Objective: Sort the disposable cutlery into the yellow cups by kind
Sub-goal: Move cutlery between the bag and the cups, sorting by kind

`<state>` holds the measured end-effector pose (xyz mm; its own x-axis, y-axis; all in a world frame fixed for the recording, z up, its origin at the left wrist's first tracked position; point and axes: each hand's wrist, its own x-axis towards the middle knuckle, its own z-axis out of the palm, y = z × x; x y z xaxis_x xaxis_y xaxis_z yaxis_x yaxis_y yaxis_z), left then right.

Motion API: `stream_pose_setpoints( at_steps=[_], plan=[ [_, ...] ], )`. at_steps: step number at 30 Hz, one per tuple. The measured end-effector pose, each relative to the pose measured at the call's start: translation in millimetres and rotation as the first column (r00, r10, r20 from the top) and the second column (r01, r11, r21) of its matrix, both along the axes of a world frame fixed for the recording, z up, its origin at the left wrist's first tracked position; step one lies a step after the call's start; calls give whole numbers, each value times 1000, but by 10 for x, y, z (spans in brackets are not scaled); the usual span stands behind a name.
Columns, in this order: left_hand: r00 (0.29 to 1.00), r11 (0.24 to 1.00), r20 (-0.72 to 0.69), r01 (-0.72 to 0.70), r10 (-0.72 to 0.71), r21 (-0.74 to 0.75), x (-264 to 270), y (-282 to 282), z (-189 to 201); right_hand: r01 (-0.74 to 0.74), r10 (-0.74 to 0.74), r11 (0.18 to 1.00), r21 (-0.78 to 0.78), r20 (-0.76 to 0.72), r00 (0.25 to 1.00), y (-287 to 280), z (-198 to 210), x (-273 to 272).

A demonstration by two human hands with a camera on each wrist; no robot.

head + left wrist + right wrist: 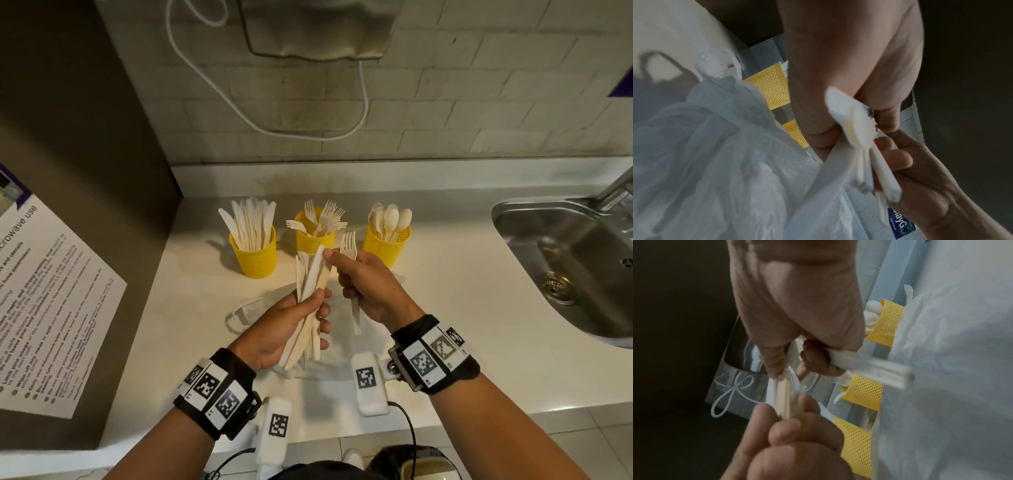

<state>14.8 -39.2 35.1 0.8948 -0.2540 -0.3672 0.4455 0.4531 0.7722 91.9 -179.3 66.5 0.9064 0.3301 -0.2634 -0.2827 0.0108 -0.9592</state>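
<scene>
White counter (445, 308), left hand (291, 329) gripping knife bundle (310, 291) tips away, right hand (373, 287) clasping upright forks (349, 246), fingers pinching 1 knife.

A white counter (445, 325) meets a pale tiled wall (479, 85), with 1 steel sink (565, 260), perhaps dimly lit.

On the paper notice (51, 308) stuck to the cabinet at my left I can read "crowave use" in the heading; its smaller lines are too blurred. Past my left wrist, a blue label (900, 225) shows the letters "layG"; nothing else is legible.
</scene>
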Motion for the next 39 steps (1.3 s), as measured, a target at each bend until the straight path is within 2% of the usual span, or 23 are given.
stream_pose_setpoints(
  at_steps=[3,6,9,11,14,18,22,27,30,32,36,39],
  plan=[
    [999,999,-6,47,-47,-14,-21,26,-12,8,-8,1000,-28,8,1000,9,2,11],
    [996,996,-5,94,-94,-7,-48,25,-5,151,-150,988,-33,22,988,20,-9,71],
    [996,996,-3,93,-93,9,-61,14,-10,256,-252,967,-10,142,957,7,25,156],
    [997,997,-9,79,-79,-14,-60,25,-18,290,-299,954,75,183,936,-11,68,205],
    [997,997,-23,67,-68,-35,-56,36,-29,339,-376,908,246,122,918,-49,90,299],
    [999,997,-13,32,-33,-64,-41,44,-27,392,-437,891,228,204,876,-91,96,344],
    [1000,1000,-9,-11,11,-19,-15,75,-27,321,-340,939,127,182,923,-101,37,217],
    [988,981,-2,-153,154,120,9,46,-37,89,-87,996,-29,65,994,-110,-89,75],
    [980,963,19,-199,199,181,15,4,-32,-88,83,993,-78,-66,994,-90,-146,-10],
    [981,954,40,-195,191,227,14,-8,-41,-176,167,981,-80,-99,981,-61,-174,-52],
    [981,916,87,-195,175,352,5,-13,-35,-142,138,988,-66,-62,989,-13,-175,-35],
    [983,924,62,-185,174,334,9,-12,-12,-145,143,985,-97,-30,989,13,-187,-24]
  ],
)
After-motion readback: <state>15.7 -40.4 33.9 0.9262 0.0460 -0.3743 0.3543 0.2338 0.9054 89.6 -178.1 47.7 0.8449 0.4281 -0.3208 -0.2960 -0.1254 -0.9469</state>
